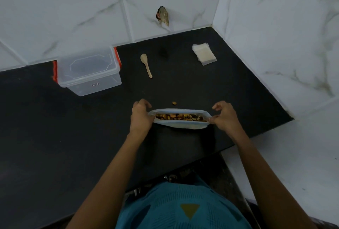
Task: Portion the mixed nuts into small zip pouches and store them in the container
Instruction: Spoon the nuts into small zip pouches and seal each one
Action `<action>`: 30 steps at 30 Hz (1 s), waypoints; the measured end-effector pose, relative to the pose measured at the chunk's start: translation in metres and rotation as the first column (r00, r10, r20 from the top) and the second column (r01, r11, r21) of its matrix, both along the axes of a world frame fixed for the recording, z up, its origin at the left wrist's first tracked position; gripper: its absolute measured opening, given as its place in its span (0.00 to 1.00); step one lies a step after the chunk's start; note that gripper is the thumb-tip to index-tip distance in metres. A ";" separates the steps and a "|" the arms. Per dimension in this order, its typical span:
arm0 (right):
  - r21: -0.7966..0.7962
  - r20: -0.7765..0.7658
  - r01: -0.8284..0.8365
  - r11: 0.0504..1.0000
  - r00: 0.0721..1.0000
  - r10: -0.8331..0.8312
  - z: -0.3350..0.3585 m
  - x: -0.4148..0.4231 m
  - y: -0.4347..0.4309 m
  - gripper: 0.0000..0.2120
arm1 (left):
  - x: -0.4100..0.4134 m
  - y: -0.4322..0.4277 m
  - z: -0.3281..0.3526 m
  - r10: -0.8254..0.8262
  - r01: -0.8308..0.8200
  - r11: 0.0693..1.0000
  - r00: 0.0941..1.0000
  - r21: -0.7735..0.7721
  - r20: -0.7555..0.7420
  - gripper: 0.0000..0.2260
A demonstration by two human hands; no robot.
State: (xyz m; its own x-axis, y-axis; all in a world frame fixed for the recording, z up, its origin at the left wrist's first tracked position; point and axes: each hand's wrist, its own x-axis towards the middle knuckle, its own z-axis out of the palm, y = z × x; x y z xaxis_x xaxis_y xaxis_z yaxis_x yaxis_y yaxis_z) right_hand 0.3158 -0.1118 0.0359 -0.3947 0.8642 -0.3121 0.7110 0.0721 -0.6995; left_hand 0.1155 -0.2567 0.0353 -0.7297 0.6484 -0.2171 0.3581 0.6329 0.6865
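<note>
Gripping the bag [180, 125] at both ends, your hands hold its mouth spread open on the black tabletop [55, 127]. Your left hand [140, 116] has its fingers curled round the bag's left end. Your right hand [224, 116] pinches the right end between thumb and fingers. Mixed nuts [180, 116] show inside the open mouth, so the task's stock sits in the bag, directly between your hands.

One loose nut [174, 103] lies on the tabletop just beyond the bag, not touching it. Farther beyond the bag, a wooden spoon [146, 65] lies flat, its bowl pointing away from you. Beyond the bag and to its left stands the clear container [89, 70], with red clips at two ends, close against the tiled wall [55, 8]. Whether its lid is latched cannot be told. Beyond the bag and to its right, a stack of small clear pouches [203, 54] lies flat near the wall corner. Spoon, container and pouches all lie well apart from the bag. Straight beyond the bag, the wall has a broken hole [162, 15].
</note>
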 end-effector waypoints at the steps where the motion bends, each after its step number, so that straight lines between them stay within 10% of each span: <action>1: 0.001 0.010 -0.003 1.000 1.000 0.003 0.000 0.000 0.002 0.17 | -0.001 0.002 0.001 -0.004 0.005 1.000 1.000 -0.014 0.006 0.15; 17: 0.087 -0.113 -0.158 0.984 0.979 0.167 -0.018 -0.012 0.005 0.08 | -0.014 0.004 -0.002 -0.373 0.377 0.926 0.913 -0.010 -0.166 0.10; 30: -0.469 -0.254 0.011 0.883 0.956 -0.147 -0.029 -0.020 0.019 0.09 | -0.024 0.014 -0.013 -0.095 0.018 0.990 0.818 0.141 0.567 0.19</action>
